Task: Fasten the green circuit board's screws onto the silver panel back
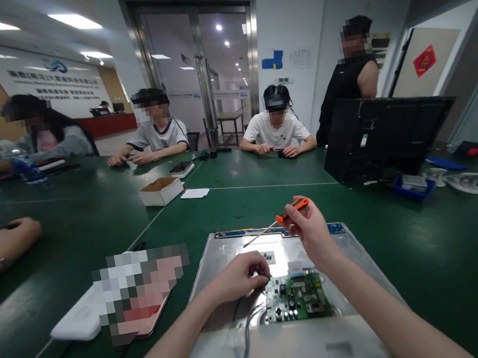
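Now your right hand grips orange screwdriver at frame centre — left hand pinches at green circuit board edge, lower centre, on metal panel.

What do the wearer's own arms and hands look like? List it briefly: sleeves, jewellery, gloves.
Both forearms are bare, with no sleeves in view. The left hand and right hand wear no gloves, and no rings, watch or bracelet show on them.

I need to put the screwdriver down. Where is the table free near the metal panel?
Bare green table lies right of the metal panel, and behind it toward the cardboard box. The left is crowded by a white case; the far right by blue trays.
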The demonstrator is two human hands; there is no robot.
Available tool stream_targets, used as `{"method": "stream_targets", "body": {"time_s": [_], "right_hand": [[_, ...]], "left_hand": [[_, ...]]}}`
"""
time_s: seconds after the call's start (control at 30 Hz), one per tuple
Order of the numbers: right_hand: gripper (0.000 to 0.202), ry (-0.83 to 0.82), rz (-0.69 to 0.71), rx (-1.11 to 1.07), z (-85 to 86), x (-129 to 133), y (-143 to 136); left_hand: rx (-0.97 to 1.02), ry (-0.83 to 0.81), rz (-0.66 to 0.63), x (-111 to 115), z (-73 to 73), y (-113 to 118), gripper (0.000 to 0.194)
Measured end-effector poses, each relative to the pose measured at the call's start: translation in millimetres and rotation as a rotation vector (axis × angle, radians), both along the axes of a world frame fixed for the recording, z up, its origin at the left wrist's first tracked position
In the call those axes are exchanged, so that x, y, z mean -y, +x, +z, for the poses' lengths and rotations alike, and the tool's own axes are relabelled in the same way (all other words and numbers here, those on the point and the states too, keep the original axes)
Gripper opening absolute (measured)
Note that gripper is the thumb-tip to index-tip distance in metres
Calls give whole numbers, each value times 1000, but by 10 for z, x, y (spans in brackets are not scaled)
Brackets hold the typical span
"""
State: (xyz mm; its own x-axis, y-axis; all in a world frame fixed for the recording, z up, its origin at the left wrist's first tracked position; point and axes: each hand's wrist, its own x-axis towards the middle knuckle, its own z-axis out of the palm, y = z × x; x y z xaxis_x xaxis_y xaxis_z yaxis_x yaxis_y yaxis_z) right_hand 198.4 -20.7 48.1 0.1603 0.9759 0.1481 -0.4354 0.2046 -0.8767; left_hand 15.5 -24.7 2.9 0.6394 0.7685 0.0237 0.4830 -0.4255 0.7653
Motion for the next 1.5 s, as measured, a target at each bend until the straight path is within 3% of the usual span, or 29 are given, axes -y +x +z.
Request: {"method": "stream_targets", "body": {"time_s": [0.07, 0.17, 0.27, 0.4, 0.53, 0.9, 1.13, 1.33, 1.5], "right_hand": [[57, 90, 10, 128, 121, -15, -26], [44, 272, 146, 496, 314, -9, -10], [32, 470, 127, 842, 475, 39, 46], [22, 589, 268, 1083, 574, 118, 145], [17, 644, 390, 1162, 573, 130, 197], [21, 653, 450, 1255, 487, 104, 116], [25, 624, 433, 1312, 464, 108, 89], [29, 602, 324, 1457, 487, 130, 76], [28, 592, 317, 1464, 528, 145, 97]], "left_hand": [[7, -14, 4, 0, -2, -4, 11], [16, -56, 30, -4, -17, -8, 11], [26, -77, 28, -13, -29, -9, 11], [32, -78, 14, -22, -11, -14, 12], [41, -87, 4, -19, 17, -10, 11], [63, -136, 37, -28, -15, -2, 5], [22, -107, 2, -72, -63, -22, 8], [20, -89, -2, -51, -8, -14, 9], [27, -97, -3, -57, -21, -20, 8]]}}
